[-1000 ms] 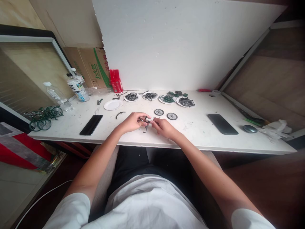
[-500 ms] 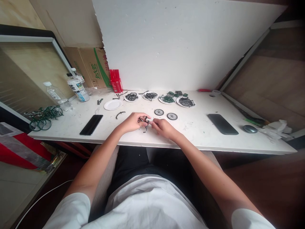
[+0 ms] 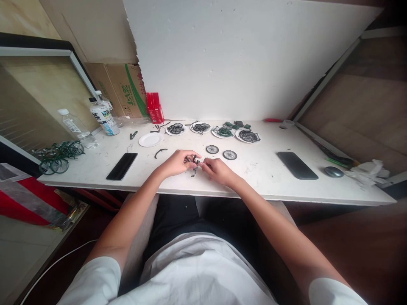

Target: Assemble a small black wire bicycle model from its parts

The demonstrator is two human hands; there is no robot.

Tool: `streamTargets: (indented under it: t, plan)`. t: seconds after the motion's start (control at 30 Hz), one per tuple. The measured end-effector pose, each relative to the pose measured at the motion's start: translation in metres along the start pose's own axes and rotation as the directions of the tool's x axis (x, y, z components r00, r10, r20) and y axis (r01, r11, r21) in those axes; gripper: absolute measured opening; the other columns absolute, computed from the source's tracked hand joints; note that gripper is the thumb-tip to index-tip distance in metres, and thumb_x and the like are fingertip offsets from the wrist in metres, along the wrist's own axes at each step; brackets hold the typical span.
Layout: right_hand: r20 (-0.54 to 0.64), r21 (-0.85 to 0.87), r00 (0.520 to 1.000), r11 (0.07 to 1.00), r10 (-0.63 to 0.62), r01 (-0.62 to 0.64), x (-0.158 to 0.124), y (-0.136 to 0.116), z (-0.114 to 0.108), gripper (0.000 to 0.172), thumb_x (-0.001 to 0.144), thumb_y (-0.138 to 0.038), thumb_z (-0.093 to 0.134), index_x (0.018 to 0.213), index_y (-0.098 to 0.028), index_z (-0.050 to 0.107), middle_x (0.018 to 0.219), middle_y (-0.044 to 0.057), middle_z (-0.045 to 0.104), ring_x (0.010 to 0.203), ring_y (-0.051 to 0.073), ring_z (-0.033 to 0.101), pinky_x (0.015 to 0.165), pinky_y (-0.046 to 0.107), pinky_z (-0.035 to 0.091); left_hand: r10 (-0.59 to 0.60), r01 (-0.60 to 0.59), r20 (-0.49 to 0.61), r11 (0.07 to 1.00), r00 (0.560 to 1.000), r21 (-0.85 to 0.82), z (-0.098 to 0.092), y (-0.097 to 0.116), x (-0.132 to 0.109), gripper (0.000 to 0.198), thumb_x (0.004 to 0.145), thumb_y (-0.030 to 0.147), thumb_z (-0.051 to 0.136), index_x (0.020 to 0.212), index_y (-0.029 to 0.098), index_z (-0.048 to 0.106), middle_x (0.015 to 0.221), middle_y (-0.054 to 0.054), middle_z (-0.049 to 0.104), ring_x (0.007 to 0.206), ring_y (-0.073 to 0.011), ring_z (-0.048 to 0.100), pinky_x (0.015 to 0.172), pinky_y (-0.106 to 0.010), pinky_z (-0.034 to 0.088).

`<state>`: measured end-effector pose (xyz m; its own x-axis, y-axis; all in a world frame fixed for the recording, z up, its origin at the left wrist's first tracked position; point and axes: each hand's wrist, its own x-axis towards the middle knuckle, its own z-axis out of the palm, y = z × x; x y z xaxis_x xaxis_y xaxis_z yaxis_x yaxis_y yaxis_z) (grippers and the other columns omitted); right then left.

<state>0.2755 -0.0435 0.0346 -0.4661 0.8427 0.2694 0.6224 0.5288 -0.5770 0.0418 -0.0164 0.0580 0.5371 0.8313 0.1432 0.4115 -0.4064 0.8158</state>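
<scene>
Both hands meet over the near middle of the white table (image 3: 260, 186). My left hand (image 3: 178, 162) is closed in a pinch on a small dark model-bicycle part (image 3: 194, 166), whose end hangs down toward the tabletop. My right hand (image 3: 217, 170) is closed too, its fingertips pinched against the same part from the right. Two small spoked wheels (image 3: 212, 149) (image 3: 229, 154) lie flat just beyond the hands. A curved black piece (image 3: 160, 152) lies to the left of my left hand.
Several white plates hold dark and green parts (image 3: 248, 136) along the back; one plate (image 3: 150, 140) is bare. Phones (image 3: 121, 166) (image 3: 296, 165) lie left and right. Bottles (image 3: 104, 117), assembled green toy bicycles (image 3: 59, 156), a red box (image 3: 154, 108) and a mouse (image 3: 333, 171) stand around.
Almost nothing differs. My right hand's fingertips have shifted slightly closer to the small part; my left hand keeps the same hold.
</scene>
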Motion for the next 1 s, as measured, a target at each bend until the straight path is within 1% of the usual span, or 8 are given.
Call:
streamTargets:
  t: [0.33, 0.67, 1.0]
  plan:
    - [-0.013, -0.012, 1.0, 1.0, -0.027, 0.027, 0.0, 0.0018, 0.0018, 0.04, 0.109, -0.041, 0.048, 0.074, -0.022, 0.048, 0.061, -0.001, 0.055, 0.057, 0.014, 0.046, 0.061, 0.028, 0.029, 0.007, -0.007, 0.0, 1.0, 1.0, 0.029, 0.0002, 0.0, 0.0, 0.042, 0.09, 0.028, 0.07, 0.131, 0.022, 0.074, 0.098, -0.007, 0.079, 0.089, -0.0216, 0.075, 0.08, -0.032, 0.059]
    - [-0.006, -0.034, 1.0, 0.999, -0.019, 0.019, 0.0, -0.0001, 0.0014, 0.039, 0.109, -0.04, 0.05, 0.075, -0.022, 0.05, 0.062, -0.001, 0.056, 0.057, 0.014, 0.046, 0.061, 0.028, 0.029, 0.003, -0.004, 0.007, 0.999, 1.0, 0.04, -0.0002, -0.0014, 0.0002, 0.042, 0.091, 0.027, 0.07, 0.133, 0.024, 0.074, 0.098, -0.006, 0.079, 0.09, -0.0214, 0.075, 0.08, -0.031, 0.059]
    - [-0.007, -0.055, 0.999, 0.998, -0.038, 0.037, 0.0003, 0.0045, 0.0049, 0.039, 0.11, -0.042, 0.048, 0.077, -0.021, 0.052, 0.064, -0.001, 0.057, 0.058, 0.013, 0.046, 0.061, 0.027, 0.029, 0.0, -0.001, 0.007, 0.999, 1.0, 0.041, 0.0, -0.0021, -0.0001, 0.043, 0.09, 0.028, 0.07, 0.132, 0.022, 0.074, 0.099, -0.007, 0.079, 0.089, -0.0219, 0.075, 0.081, -0.032, 0.059]
